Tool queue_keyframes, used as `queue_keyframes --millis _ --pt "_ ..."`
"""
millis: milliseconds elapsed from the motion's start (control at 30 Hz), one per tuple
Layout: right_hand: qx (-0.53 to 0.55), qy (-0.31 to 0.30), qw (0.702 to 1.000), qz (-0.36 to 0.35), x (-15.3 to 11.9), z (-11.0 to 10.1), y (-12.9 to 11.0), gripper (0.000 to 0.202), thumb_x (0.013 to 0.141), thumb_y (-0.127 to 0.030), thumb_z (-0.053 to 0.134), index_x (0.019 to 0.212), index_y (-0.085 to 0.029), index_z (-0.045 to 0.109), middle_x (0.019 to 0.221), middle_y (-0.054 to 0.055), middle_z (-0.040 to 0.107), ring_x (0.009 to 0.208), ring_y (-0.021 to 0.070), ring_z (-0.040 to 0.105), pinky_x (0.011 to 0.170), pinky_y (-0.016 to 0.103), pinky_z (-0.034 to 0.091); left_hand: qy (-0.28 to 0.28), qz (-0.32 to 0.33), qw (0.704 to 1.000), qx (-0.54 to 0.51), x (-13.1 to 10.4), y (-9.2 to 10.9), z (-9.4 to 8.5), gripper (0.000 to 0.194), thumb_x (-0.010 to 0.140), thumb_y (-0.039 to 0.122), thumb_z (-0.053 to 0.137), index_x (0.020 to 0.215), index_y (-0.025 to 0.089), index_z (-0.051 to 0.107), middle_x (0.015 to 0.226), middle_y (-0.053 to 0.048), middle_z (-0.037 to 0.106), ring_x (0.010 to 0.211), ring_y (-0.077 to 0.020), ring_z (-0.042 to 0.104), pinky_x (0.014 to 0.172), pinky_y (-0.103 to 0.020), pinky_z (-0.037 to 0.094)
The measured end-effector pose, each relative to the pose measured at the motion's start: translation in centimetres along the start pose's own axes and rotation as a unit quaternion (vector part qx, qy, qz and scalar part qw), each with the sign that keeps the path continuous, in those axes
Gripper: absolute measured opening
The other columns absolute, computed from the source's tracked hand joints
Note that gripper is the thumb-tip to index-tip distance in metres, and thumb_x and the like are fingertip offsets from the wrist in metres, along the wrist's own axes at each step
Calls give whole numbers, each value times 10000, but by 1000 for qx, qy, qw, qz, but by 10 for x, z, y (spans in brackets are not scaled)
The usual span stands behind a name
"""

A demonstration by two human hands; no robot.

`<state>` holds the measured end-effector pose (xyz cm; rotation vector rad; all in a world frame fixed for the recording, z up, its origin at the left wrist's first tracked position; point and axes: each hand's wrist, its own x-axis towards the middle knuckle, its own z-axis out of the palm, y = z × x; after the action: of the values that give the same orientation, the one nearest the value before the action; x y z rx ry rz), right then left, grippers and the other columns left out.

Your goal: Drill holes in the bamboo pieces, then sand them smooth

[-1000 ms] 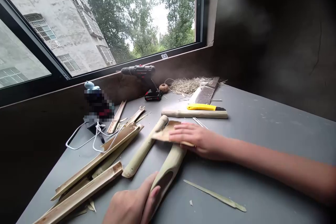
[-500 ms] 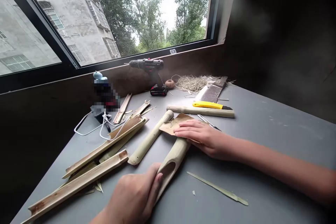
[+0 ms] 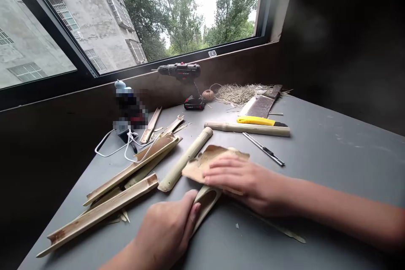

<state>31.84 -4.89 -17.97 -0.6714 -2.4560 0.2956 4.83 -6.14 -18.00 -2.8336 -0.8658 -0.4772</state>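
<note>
A bamboo tube [image 3: 207, 204] with a long oval opening cut in its side lies slanted near the front of the table. My left hand [image 3: 166, 225] is wrapped round its near end, thumb along the cut edge. Over the tube's upper part, my right hand [image 3: 240, 177] presses a curled piece of tan sandpaper [image 3: 198, 168], fingers together on top of it. The tube's far end is hidden under the paper and hand. Just behind lies a narrower bamboo tube [image 3: 186, 158], partly covered by the paper's edge.
Split bamboo halves [image 3: 104, 213] lie at left, near white cables [image 3: 109, 155]. Farther back are a bamboo stick [image 3: 221, 127], a yellow-handled knife [image 3: 255, 121], a silver cutter [image 3: 264, 149], a drill [image 3: 182, 71], twine [image 3: 208, 94], straw [image 3: 234, 94] and a dark blade [image 3: 262, 103]. A window stands behind.
My right hand and the sandpaper have slid down the tube, toward my left hand. The silver cutter now shows fully. The whole view has shifted slightly.
</note>
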Motion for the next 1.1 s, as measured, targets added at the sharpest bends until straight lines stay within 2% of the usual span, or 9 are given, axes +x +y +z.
queue_keyframes --millis 67,133,200,300,433,600,800,967,1100 --pt "7 -30 999 -28 0 10 -15 504 952 -138 414 1453 -132 476 1443 117 563 1413 208 422 1182 418 336 13 8 1000 1 0 1 0 194 1039 231 324 958 195 497 606 40 632 441 -161 590 429 -311 346" --pt "-9 -29 999 -34 -1 13 -16 506 953 -138 405 1454 -129 478 1447 117 559 1417 218 418 1190 433 326 18 10 1000 2 0 2 0 204 1037 229 327 947 191 506 609 36 631 443 -157 585 434 -308 348" --pt "-36 3 999 0 -5 5 0 460 968 -145 399 1404 -162 545 1401 114 603 1375 238 476 1174 470 346 10 7 1000 7 1 2 -1 199 1032 213 336 949 186 514 610 40 622 459 -151 590 445 -301 349" --pt "-30 35 990 131 -13 -18 36 399 1015 -242 382 1341 -223 611 1348 85 648 1264 265 587 1095 478 450 31 19 997 71 3 -4 -3 254 1033 224 350 854 191 527 578 38 582 450 -146 557 458 -300 325" --pt "33 27 966 255 -19 -37 57 451 1035 -439 358 1395 -265 564 1348 36 651 1197 300 638 1027 490 522 88 40 970 221 8 -30 -18 345 1013 299 449 689 197 512 534 25 523 454 -147 502 492 -289 290" --pt "49 78 959 268 -17 -26 48 472 1030 -480 346 1396 -277 563 1373 24 632 1253 311 601 1078 506 485 101 52 932 343 10 -72 -46 411 1017 347 443 661 177 558 539 34 497 484 -107 491 516 -239 254" --pt "59 95 957 267 -18 -22 50 431 1027 -462 369 1348 -295 602 1356 21 644 1247 316 602 1074 516 485 64 -83 925 364 7 -99 -48 455 997 383 475 598 169 520 451 11 434 414 -113 381 464 -247 110" --pt "72 112 952 275 -19 -23 49 445 1017 -477 388 1341 -270 612 1327 43 661 1267 328 579 1091 526 456 41 -65 924 374 10 -100 -43 384 995 372 473 681 166 554 564 -9 523 480 -141 461 467 -270 167" --pt "96 133 941 297 -17 -26 44 447 1007 -492 408 1312 -256 634 1253 45 701 1156 319 641 1035 493 496 77 19 931 356 12 -80 -39 186 965 272 535 1047 128 619 913 -72 662 783 -210 600 659 -307 383"
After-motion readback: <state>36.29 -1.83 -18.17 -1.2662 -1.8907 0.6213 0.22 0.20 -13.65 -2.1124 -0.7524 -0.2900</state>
